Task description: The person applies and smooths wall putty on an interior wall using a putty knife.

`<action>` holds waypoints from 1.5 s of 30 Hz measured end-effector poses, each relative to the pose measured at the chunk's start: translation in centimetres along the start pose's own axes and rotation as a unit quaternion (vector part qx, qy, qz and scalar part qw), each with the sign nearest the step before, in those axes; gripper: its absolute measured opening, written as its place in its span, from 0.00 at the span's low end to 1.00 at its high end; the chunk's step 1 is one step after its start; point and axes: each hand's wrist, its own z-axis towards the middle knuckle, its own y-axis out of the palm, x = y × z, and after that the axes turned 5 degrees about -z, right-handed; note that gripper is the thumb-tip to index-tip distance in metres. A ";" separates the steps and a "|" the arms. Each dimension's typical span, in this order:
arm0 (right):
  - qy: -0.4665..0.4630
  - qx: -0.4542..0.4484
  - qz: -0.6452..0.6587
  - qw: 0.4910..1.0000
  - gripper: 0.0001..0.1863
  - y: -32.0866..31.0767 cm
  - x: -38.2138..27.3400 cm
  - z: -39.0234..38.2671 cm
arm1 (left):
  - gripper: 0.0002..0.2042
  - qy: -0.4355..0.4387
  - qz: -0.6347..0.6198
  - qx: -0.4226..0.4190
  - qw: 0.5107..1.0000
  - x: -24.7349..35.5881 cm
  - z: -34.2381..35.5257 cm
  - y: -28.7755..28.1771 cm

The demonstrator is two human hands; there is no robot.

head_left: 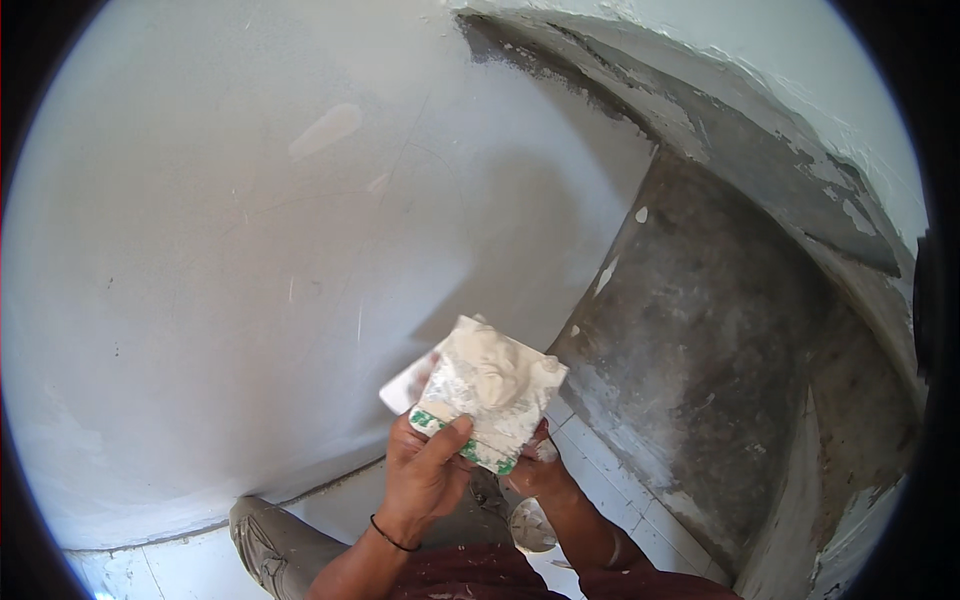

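Note:
My left hand [428,475] is closed on the near edge of a flat putty spreader [452,385] with a green-marked lower band, its thumb pressed on top. A thick lump of off-white putty [496,372] sits on the spreader's face. Behind it, a second flat white spreader [400,390] sticks out to the left, slightly blurred, with what look like fingers against it. My right hand [536,470] reaches under the first spreader from the right and seems to grip this second one. Most of its fingers are hidden.
A pale, patchily coated wall [250,250] fills the left and middle. To the right is a dark bare cement surface [700,340], bordered by rough, chipped plaster edges [800,150]. White floor tiles [600,470] and a round putty-smeared container [532,526] lie below my hands.

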 end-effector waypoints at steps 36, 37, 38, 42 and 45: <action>-0.216 0.373 0.184 0.883 0.25 -18.5 -14.1 -0.5 | 0.19 0.164 0.610 -0.036 0.774 4.4 0.3 -12.2; -0.246 0.407 0.141 0.868 0.25 -20.9 -15.2 0.3 | 0.19 0.161 0.611 -0.039 0.774 4.5 0.1 -12.2; -0.264 0.417 0.162 0.855 0.29 -23.2 -16.4 1.2 | 0.19 0.156 0.601 -0.027 0.783 4.8 0.0 -12.2; -0.317 0.433 0.178 0.825 0.34 -30.3 -20.7 5.4 | 0.19 0.174 0.560 0.004 0.810 5.5 -0.5 -12.0; -0.360 0.423 0.158 0.817 0.35 -32.8 -22.6 7.7 | 0.18 0.172 0.560 0.007 0.810 6.1 -1.3 -12.6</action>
